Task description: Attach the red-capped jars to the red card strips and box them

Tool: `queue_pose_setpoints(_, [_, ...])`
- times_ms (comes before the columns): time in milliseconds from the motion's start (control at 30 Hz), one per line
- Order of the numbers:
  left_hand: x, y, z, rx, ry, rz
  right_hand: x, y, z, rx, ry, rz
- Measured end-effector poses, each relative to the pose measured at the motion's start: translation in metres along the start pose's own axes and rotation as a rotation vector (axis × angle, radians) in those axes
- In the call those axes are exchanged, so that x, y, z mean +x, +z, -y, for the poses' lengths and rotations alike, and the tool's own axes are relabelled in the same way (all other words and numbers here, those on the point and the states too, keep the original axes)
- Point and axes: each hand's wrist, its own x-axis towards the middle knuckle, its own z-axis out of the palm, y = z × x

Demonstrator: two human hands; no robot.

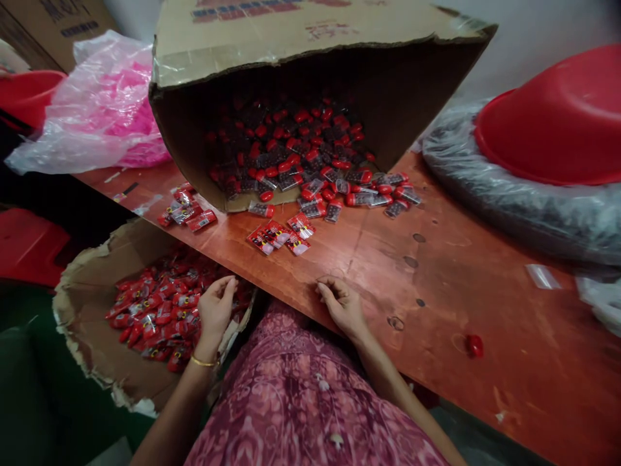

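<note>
My left hand [218, 307] hangs over the lower carton at the table's front edge, thumb and fingers pinched together; what they hold, if anything, is too small to make out. Above the table's front edge, my right hand [341, 302] has its fingers curled and pinched, with a faint thin loop near the fingertips. Beyond the hands lie several red printed cards [279, 235]. Small clear tubes with red caps [310, 194] spill from a tipped carton [194, 58] onto the red tabletop [369, 259].
A torn-edged carton [92, 336] below left holds many red packets [165, 310]. More packets [187, 210] lie at the table's left edge. Pink items in plastic [116, 110] stand back left. On the right are a red basin [557, 123] and a small red piece [474, 345].
</note>
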Motion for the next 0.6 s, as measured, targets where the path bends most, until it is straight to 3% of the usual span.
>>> queue_pose_setpoints(233, [0.019, 0.024, -0.053, 0.183, 0.314, -0.146, -0.004, -0.002, -0.005, 0.063, 0.010, -0.014])
queue_pose_setpoints(400, [0.053, 0.039, -0.091, 0.517, 0.516, -0.022, -0.001, -0.002, -0.004, 0.023, -0.007, 0.017])
queue_pose_setpoints(500, [0.075, 0.052, -0.107, 0.698, 0.496, 0.037, -0.001, -0.003, -0.002, 0.052, 0.007, 0.016])
queue_pose_setpoints(600, [0.095, 0.062, -0.119, 0.828, 0.330, 0.052, -0.001, -0.004, -0.001, 0.075, 0.026, 0.009])
